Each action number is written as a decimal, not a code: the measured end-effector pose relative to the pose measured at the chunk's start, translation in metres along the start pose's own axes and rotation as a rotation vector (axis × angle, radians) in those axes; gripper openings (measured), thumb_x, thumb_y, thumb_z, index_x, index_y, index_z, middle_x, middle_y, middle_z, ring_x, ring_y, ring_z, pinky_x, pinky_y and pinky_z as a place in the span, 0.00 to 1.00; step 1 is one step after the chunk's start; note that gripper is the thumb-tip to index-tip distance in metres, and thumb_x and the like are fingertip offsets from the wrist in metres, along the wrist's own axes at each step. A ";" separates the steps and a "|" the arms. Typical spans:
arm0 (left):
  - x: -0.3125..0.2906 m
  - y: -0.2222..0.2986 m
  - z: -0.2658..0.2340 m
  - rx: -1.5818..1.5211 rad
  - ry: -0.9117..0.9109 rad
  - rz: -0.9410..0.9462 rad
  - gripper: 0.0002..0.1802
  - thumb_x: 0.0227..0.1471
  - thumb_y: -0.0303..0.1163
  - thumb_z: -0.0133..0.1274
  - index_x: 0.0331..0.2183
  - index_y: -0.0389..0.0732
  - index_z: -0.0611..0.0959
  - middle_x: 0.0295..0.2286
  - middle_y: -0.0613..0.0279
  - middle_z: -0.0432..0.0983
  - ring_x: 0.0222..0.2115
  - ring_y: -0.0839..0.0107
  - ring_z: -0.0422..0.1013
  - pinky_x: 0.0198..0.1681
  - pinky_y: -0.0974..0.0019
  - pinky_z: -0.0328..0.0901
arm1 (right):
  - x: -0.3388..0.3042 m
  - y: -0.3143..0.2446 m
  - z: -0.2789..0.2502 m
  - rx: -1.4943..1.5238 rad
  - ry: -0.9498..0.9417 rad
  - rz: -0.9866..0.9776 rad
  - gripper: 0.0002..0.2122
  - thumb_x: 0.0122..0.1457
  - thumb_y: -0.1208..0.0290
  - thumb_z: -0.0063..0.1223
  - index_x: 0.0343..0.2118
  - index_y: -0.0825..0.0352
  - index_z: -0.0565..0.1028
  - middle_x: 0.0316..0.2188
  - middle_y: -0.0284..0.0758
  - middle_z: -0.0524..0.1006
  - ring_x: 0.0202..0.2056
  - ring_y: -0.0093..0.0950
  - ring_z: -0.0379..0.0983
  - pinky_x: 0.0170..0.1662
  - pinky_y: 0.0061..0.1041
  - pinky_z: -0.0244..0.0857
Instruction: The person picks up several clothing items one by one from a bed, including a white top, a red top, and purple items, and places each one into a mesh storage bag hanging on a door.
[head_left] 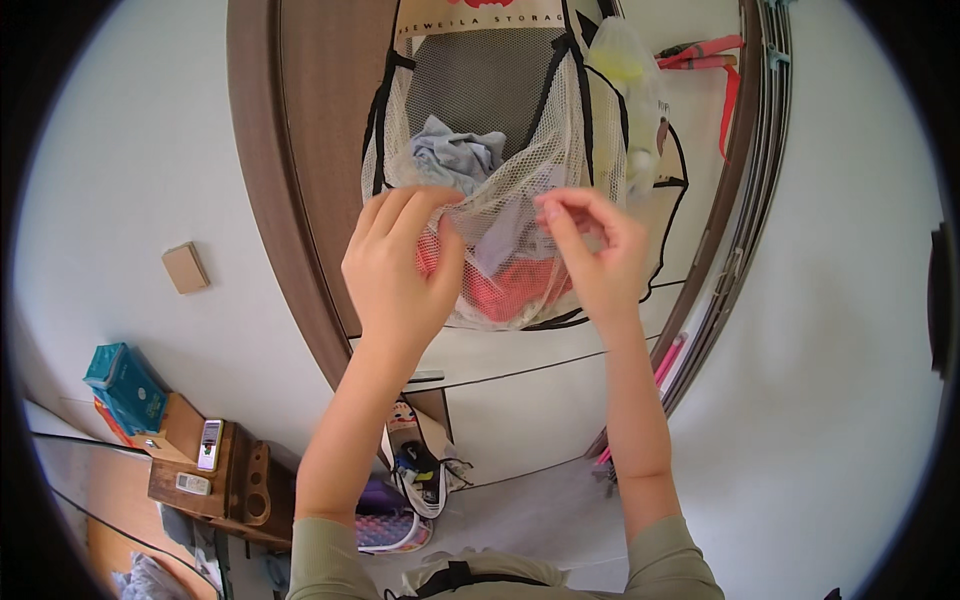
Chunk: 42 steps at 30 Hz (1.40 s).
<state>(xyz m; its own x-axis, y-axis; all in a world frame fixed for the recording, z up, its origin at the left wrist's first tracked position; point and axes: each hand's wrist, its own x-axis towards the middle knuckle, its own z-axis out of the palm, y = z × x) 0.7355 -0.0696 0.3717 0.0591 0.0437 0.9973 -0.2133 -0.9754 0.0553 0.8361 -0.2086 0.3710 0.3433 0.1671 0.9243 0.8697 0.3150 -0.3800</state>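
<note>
A white mesh hanging bag [520,225] with black trim hangs in front of me. A grey-blue cloth [455,155] lies in its opening, while a lavender cloth [510,235] and a red cloth [515,290] show through the netting lower down. My left hand [400,255] is at the bag's left side, its fingers bent over the front netting and the thumb close beneath them. On the other side, my right hand [600,245] has thumb and forefinger pinched together at the netting. The fingertips partly hide the mesh edge between them.
Beside the bag hang a pale plastic bag [620,95] and red straps [705,60]. A brown door frame [275,150] stands left. Lower left, a wooden cabinet [225,490] carries a teal package [125,385], a phone [209,445] and a remote [193,484]. Bags [415,460] stand below.
</note>
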 end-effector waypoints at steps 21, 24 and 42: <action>-0.122 -0.016 -0.089 0.085 -0.176 -0.623 0.07 0.42 0.22 0.49 0.28 0.40 0.78 0.24 0.63 0.75 0.25 0.71 0.72 0.27 0.71 0.64 | -0.122 0.016 0.079 0.214 -0.139 0.322 0.05 0.47 0.82 0.53 0.29 0.70 0.75 0.27 0.32 0.76 0.27 0.19 0.72 0.33 0.16 0.65; -0.139 -0.014 -0.117 0.159 -0.213 -0.682 0.08 0.45 0.20 0.47 0.29 0.37 0.79 0.26 0.61 0.76 0.25 0.73 0.71 0.28 0.72 0.64 | -0.148 0.007 0.096 0.275 -0.240 0.392 0.05 0.48 0.82 0.53 0.29 0.70 0.75 0.27 0.32 0.76 0.27 0.19 0.71 0.33 0.16 0.64; -0.231 0.071 -0.386 0.646 -0.057 -0.929 0.07 0.41 0.23 0.52 0.29 0.41 0.78 0.24 0.65 0.75 0.22 0.72 0.71 0.25 0.72 0.64 | -0.311 -0.167 0.249 0.658 -0.803 0.577 0.06 0.50 0.80 0.52 0.32 0.68 0.75 0.29 0.33 0.75 0.30 0.21 0.72 0.34 0.18 0.66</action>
<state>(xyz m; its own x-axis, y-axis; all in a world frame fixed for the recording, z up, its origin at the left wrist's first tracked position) 0.3300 -0.0657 0.1638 -0.0202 0.8157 0.5782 0.4789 -0.4997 0.7217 0.4960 -0.0807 0.1377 0.1001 0.9060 0.4113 0.2292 0.3813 -0.8956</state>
